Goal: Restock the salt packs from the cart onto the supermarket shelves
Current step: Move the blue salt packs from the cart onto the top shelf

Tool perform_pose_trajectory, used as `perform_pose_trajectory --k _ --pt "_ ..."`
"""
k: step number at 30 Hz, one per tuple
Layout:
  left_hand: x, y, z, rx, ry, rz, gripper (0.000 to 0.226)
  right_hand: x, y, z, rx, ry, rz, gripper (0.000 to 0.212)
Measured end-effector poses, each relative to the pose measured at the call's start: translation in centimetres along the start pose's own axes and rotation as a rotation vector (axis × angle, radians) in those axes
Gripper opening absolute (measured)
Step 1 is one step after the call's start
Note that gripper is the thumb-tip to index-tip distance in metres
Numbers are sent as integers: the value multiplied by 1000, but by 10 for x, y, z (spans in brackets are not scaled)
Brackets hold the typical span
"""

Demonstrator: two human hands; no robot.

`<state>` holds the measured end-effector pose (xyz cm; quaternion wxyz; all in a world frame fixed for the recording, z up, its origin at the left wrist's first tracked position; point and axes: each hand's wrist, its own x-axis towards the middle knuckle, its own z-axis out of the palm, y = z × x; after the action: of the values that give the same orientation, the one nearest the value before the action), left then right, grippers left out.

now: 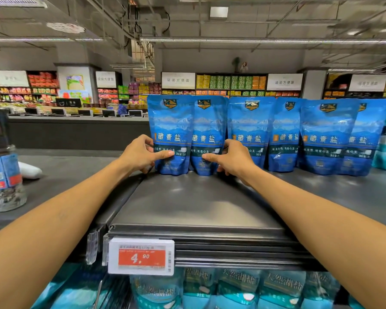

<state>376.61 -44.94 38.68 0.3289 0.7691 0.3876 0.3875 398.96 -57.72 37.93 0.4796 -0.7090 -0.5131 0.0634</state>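
- Head view: two blue salt packs are standing upright, touching side by side, at 12 o'clock on the dark top shelf [198,201]. The left pack [171,136] and right pack [206,136] are glossy pouches with a mountain picture and a hexagonal gold badge.
- The left hand [140,155] is gripping the left pack's outer edge, thumb pressing across its front; the right hand [230,156] is doing likewise on the right pack.
- Each front is showing "藏青盐" in pale characters; smaller print below is too blurred to read.
- More blue packs [299,134] are lining up toward 2 o'clock, overlapping.
- A price tag [141,256] at 6 o'clock is showing "4.90".
- Teal pouches [239,288] below are being cut off by the frame.
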Motion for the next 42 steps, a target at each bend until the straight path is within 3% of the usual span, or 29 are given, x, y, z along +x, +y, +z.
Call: perform_pose_trajectory --k 7,12,15,20,24,29,35,42 --pt "-2 5 -2 80 104 0 71 -6 -1 -11 -17 -46 33 72" --pt "-11 17 1 3 329 -75 48 -22 -4 -42 -15 25 9 75" --pt "-26 29 7 -16 337 -74 36 -44 0 -64 26 28 2 61" --pt "-71 73 21 22 383 109 18 -91 12 -99 -183 159 -152 24" --pt "-113 115 62 -140 330 282 17 -135 24 -138 -33 229 -176 19" --pt "-171 154 141 -415 47 395 19 -208 52 -192 189 311 -195 19" --pt "-252 194 257 -620 -457 474 21 -322 109 -250 135 564 -142 18" --pt "-379 175 420 -459 -1063 335 20 -492 206 -276 1 851 291 22"
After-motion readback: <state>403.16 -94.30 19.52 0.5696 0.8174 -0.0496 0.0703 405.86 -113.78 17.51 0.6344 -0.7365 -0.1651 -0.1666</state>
